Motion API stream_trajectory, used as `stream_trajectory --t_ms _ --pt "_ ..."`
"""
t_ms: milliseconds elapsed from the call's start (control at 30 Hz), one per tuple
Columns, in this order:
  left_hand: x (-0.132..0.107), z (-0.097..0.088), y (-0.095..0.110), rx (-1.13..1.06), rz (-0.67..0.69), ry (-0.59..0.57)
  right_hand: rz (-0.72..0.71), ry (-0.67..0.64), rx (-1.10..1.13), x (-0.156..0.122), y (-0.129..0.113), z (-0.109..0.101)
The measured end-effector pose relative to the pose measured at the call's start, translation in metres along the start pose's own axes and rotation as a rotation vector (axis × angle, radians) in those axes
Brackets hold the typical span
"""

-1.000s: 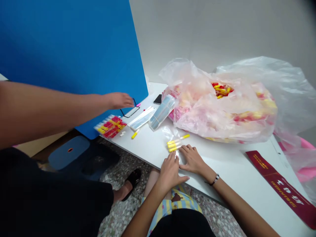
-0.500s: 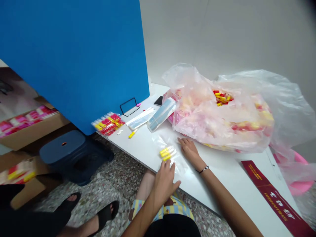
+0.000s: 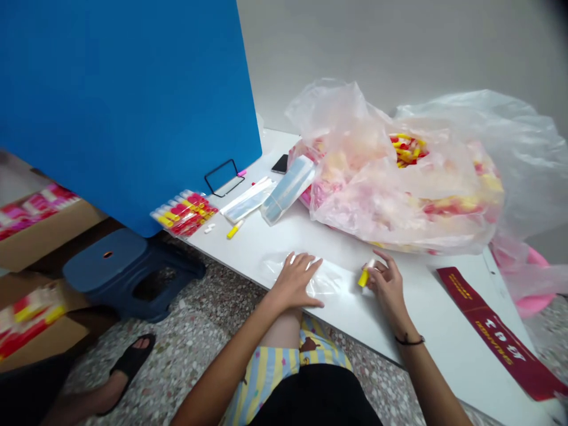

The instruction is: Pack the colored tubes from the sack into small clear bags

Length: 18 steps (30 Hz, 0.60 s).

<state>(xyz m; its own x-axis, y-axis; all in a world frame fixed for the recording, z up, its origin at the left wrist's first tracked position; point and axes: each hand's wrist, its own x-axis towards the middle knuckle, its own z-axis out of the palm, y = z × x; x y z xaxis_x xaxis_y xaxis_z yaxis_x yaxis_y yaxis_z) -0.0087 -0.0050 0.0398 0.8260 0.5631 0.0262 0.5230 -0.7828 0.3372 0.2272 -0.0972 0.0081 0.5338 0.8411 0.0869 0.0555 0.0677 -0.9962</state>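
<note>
My left hand (image 3: 295, 281) lies flat, fingers spread, on a clear plastic sleeve (image 3: 326, 280) at the near edge of the white table (image 3: 426, 307). My right hand (image 3: 387, 283) is curled round a yellow-capped marker (image 3: 364, 276), just right of the sleeve. A big clear bag of red and yellow markers (image 3: 399, 189) lies behind both hands. A filled pack of red and yellow markers (image 3: 184, 212) rests at the table's left corner, with one loose yellow marker (image 3: 234, 229) beside it.
A blue divider board (image 3: 124, 100) stands at the left on a black wire stand (image 3: 224, 177). Stacks of clear sleeves (image 3: 286, 189), a phone (image 3: 280, 164), a red ribbon (image 3: 492, 328). On the floor: a blue stool (image 3: 113, 266), cardboard boxes (image 3: 39, 231), another person's sandalled foot (image 3: 126, 370).
The other person's arm has left the table. The yellow markers no longer lie in front of me; my right hand has drawn back to the right with one, and my left now presses the sleeve.
</note>
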Motion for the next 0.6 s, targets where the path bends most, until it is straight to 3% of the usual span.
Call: stream_trajectory --t_ms 67,233,467,600 --pt "0.006 0.007 0.010 0.024 -0.062 0.067 0.040 0.022 0.066 -0.005 -0.006 -0.004" --pt "0.011 0.024 0.049 0.049 -0.331 0.196 -0.116 0.164 -0.037 -0.006 -0.012 0.006" --pt "0.011 0.039 0.069 0.068 -0.462 0.198 -0.036 -0.166 -0.195 -0.009 0.006 0.015" --pt "0.008 0.040 0.074 0.068 -0.482 0.168 -0.052 -0.180 -0.230 -0.010 0.005 0.015"
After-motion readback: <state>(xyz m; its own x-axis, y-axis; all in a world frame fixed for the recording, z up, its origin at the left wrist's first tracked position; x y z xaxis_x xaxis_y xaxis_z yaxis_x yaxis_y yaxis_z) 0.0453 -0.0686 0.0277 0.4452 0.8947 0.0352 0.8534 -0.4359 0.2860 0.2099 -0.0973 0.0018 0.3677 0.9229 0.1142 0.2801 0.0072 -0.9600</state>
